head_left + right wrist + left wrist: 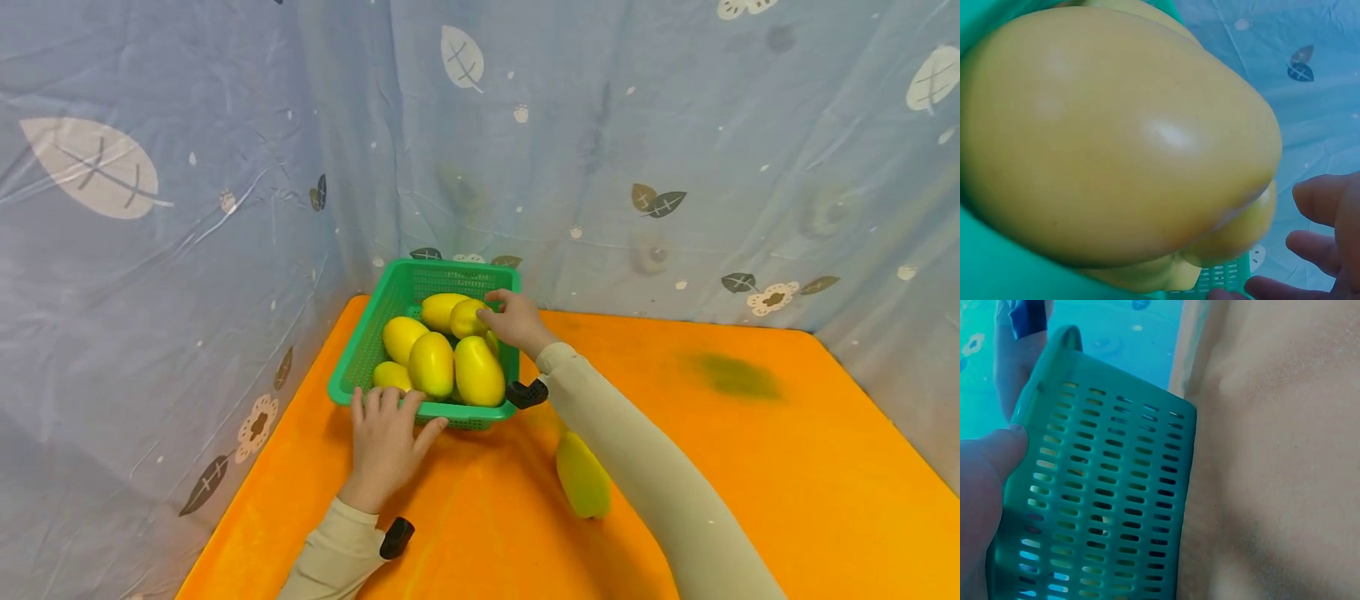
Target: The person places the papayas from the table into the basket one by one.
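Note:
A green plastic basket (pixel 351 371) holds several smooth yellow fruits that look like mangoes (pixel 431 365). My left hand (pixel 384 450) grips the basket's near rim, fingers over the edge and thumb along the outside; in the left wrist view the thumb (pixel 1004 450) lies at the rim beside the slotted wall. Over the basket's right side, my right hand (pixel 517 321) reaches in with its fingertips close to a small mango (pixel 467 318). In the right wrist view its fingers (pixel 1316 250) are spread and hold nothing, while a large mango (pixel 1122 137) fills the foreground.
One more yellow-green fruit (pixel 583 479) lies on the orange tabletop (pixel 480 517), partly behind my right forearm. A blurred greenish patch (pixel 735 375) shows farther right. Blue-grey patterned curtains (pixel 585 125) stand behind the table and along its sides, close to the basket.

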`<state>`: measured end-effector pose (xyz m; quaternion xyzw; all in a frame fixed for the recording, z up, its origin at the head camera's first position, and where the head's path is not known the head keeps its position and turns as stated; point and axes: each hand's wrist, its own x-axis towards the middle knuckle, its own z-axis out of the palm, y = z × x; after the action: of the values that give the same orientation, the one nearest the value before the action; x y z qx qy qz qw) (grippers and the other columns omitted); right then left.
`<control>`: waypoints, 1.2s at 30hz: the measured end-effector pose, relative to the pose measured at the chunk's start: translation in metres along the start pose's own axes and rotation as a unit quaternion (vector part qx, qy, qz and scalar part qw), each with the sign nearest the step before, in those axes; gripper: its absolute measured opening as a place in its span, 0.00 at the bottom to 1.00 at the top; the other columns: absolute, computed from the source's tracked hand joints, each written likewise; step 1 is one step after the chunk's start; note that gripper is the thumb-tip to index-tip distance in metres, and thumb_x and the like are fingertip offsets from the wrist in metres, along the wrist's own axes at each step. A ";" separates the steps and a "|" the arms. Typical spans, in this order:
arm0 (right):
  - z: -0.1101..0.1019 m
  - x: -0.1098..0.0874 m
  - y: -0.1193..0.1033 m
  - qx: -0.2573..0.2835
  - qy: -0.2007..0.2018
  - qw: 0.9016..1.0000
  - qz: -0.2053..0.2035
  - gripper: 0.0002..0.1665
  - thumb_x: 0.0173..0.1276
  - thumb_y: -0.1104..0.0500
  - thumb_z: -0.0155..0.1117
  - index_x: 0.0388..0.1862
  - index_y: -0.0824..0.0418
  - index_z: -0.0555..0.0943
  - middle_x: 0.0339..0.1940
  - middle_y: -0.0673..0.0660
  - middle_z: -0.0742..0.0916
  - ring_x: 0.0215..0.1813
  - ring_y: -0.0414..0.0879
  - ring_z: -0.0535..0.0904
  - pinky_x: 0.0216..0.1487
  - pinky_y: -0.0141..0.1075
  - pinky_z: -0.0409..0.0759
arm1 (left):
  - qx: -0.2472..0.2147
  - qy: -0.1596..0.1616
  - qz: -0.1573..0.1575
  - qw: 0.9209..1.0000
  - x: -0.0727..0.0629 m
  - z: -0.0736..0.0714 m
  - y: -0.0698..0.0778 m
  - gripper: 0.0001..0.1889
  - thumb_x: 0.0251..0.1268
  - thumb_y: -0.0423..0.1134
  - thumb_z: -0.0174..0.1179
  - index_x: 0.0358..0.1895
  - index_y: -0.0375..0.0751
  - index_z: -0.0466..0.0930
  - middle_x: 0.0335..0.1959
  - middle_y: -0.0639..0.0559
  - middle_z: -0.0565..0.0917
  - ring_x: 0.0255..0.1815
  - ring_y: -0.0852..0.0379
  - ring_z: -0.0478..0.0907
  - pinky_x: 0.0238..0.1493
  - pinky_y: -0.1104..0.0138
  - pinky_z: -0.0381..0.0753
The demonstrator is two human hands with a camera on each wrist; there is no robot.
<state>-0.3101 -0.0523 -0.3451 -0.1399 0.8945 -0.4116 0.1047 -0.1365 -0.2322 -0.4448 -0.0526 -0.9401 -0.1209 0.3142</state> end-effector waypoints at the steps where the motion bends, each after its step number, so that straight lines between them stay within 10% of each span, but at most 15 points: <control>1: -0.001 -0.002 0.001 0.002 0.000 1.000 0.001 0.30 0.79 0.48 0.57 0.76 0.56 0.69 0.74 0.66 0.74 0.72 0.61 0.73 0.67 0.53 0.78 | -0.002 0.000 0.000 1.000 0.000 0.000 0.001 0.25 0.60 0.58 0.70 0.49 0.41 0.83 0.41 0.39 0.80 0.52 0.32 0.74 0.69 0.30 0.59; 9: -0.018 -0.015 0.010 0.033 -0.008 0.999 -0.008 0.30 0.80 0.49 0.56 0.76 0.55 0.68 0.75 0.67 0.72 0.72 0.63 0.73 0.67 0.55 0.78 | -0.016 0.004 -0.001 1.000 -0.004 0.003 0.005 0.25 0.59 0.57 0.71 0.48 0.40 0.82 0.41 0.38 0.80 0.52 0.32 0.73 0.68 0.30 0.59; 23: -0.113 -0.088 0.064 0.075 -0.019 0.997 -0.016 0.33 0.81 0.52 0.54 0.80 0.59 0.61 0.76 0.70 0.70 0.72 0.67 0.71 0.62 0.56 0.82 | -0.020 0.007 0.000 1.000 0.001 -0.003 -0.003 0.24 0.60 0.55 0.72 0.49 0.38 0.82 0.41 0.36 0.80 0.52 0.29 0.73 0.69 0.29 0.56; 36: -0.101 -0.172 0.158 0.134 -0.042 0.989 0.041 0.39 0.80 0.48 0.56 0.82 0.62 0.56 0.76 0.76 0.67 0.70 0.70 0.72 0.53 0.49 0.87 | -0.030 -0.011 0.000 0.999 0.000 -0.004 -0.002 0.26 0.61 0.55 0.70 0.51 0.37 0.83 0.43 0.35 0.80 0.54 0.28 0.72 0.70 0.29 0.53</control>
<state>-0.2047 0.1752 -0.3892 -0.1047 0.8308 -0.5172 0.1771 -0.1351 -0.2354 -0.4422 -0.0637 -0.9394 -0.1485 0.3023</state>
